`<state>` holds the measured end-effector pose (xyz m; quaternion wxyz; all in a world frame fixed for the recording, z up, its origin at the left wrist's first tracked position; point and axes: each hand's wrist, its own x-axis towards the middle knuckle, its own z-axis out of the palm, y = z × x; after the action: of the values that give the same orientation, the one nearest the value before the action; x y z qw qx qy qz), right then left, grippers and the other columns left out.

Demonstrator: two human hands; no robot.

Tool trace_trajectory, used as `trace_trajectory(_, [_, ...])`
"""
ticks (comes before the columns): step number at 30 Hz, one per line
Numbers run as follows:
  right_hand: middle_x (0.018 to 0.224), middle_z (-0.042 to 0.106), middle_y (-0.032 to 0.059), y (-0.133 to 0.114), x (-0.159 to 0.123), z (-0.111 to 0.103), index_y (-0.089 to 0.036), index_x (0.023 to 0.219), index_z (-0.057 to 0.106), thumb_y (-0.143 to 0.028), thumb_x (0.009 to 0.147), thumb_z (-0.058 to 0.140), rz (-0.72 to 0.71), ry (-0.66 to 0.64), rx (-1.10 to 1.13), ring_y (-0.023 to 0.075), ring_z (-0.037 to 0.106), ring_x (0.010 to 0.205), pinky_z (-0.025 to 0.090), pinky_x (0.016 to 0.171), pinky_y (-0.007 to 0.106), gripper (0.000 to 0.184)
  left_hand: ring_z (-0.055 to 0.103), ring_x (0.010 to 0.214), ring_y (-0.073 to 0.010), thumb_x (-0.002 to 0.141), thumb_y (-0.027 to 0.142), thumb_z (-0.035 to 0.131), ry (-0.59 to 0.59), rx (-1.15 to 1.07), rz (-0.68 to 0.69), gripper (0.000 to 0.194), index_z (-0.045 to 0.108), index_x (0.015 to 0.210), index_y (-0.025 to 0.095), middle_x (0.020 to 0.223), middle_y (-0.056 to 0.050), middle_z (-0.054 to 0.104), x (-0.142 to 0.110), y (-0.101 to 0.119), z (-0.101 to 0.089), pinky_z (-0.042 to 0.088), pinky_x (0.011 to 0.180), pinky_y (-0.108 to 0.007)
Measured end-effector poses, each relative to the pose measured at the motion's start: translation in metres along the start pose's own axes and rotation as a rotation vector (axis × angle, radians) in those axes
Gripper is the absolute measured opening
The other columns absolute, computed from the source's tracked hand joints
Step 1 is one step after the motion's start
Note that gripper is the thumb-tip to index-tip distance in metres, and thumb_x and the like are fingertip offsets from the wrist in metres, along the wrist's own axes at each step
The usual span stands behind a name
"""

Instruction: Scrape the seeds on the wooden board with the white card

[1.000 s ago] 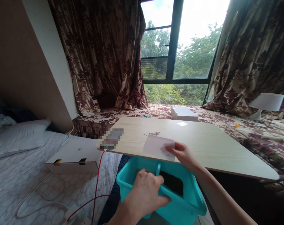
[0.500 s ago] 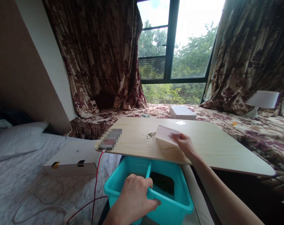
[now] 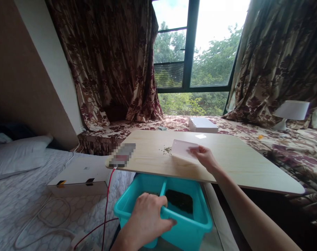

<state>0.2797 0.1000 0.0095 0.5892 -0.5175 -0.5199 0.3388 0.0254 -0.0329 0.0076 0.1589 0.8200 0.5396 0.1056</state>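
One sweep seems in hand, calling next for a low pull toward the near edge of the desk (image 3: pixel 242 160): right hand (image 3: pixel 206 158) pinching a sheet (image 3: pixel 181 148) beside crumbs (image 3: pixel 167 150), left hand (image 3: pixel 150 213) gripping the bin (image 3: pixel 184 232).

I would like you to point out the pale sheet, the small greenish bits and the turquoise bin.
Pale sheet (image 3: pixel 182 149), head view: middle of its flat face.
Small greenish bits (image 3: pixel 167 150), head view: middle of the scattered heap.
Turquoise bin (image 3: pixel 186 234), head view: outside of its front wall.
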Motion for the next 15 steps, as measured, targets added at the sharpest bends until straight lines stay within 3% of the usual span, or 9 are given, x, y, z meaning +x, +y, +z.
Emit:
trace_trajectory(8, [0.081,0.073,0.009,-0.0089,-0.0024,-0.0059,-0.015,0.075,0.071,-0.039,0.059,0.072,-0.026,-0.118,-0.057,0.0216,0.066,0.075,0.05,0.071,0.034,0.029,0.056,0.085,-0.0232,0.065,0.045,0.063,0.0,-0.004,-0.003,0.024,0.063,0.08,0.027,0.08,0.0,0.065,-0.0003,0.0012,0.0007,0.037,0.076,-0.032])
trace_trajectory(15, [0.079,0.073,0.009,-0.0064,0.0012,0.0011,-0.015,0.076,0.07,-0.043,0.061,0.07,-0.059,-0.123,-0.082,0.0209,0.065,0.071,0.048,0.064,0.032,0.032,0.056,0.085,-0.0228,0.065,0.043,0.063,-0.004,0.008,-0.001,0.022,0.063,0.08,0.027,0.08,0.001,0.065,-0.0002,0.0,-0.0003,0.037,0.076,-0.032])
